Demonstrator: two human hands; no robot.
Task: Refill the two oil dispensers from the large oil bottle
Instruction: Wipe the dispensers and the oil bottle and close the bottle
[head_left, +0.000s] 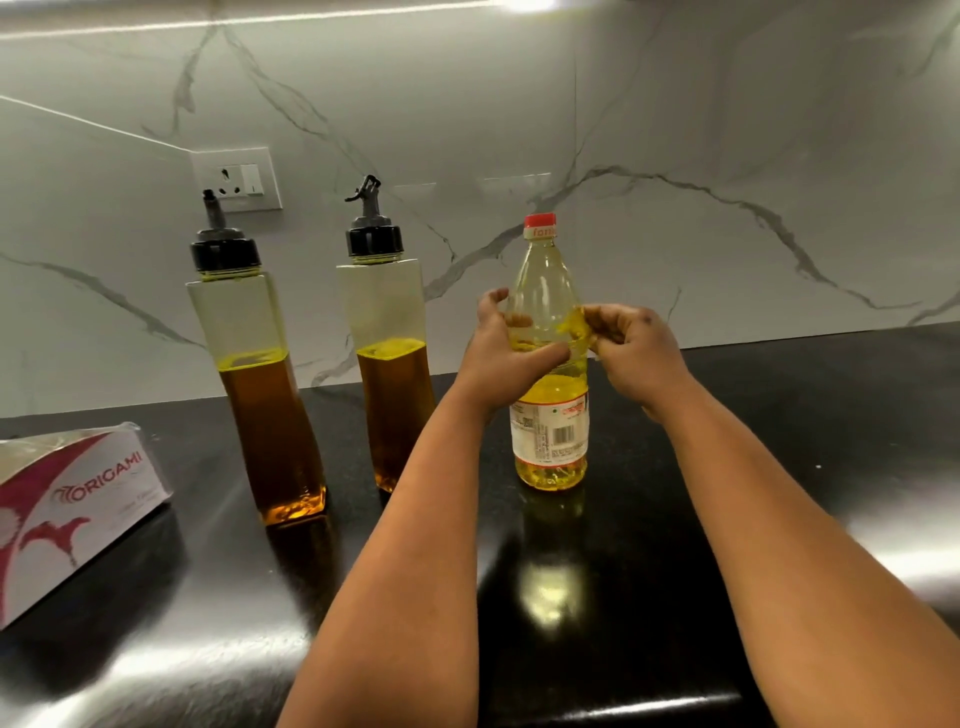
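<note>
Two bare forearms reaching in from the near edge over a glossy black counter (649, 597). Left hand (498, 353) wrapped around the middle of the large oil bottle (550, 364), thumb across the front, fingers curled behind. Right hand (631, 348) half-curled at the bottle's right side, fingertips pinching at something yellow there, perhaps label or wrap; hard to tell exactly what. Standing upright on the counter, red cap (539, 221) on, oil up to roughly mid-height.

Probably thin, springy plastic: likely to dent under a hard squeeze and possibly greasy, so best held low on the labelled waist with a second hand under the base when tipping. Moderately heavy, with weight shifting as oil runs to the neck.

Further left, near dispenser (260, 384) and far dispenser (392, 364), upright, both about half full of darker oil, black spout caps seated. Tall, narrow, easily toppled; worth steadying at the shoulder. A tissue box (78, 514) at far left. Behind, marble backsplash (727, 130) with a wall socket (236, 179).
</note>
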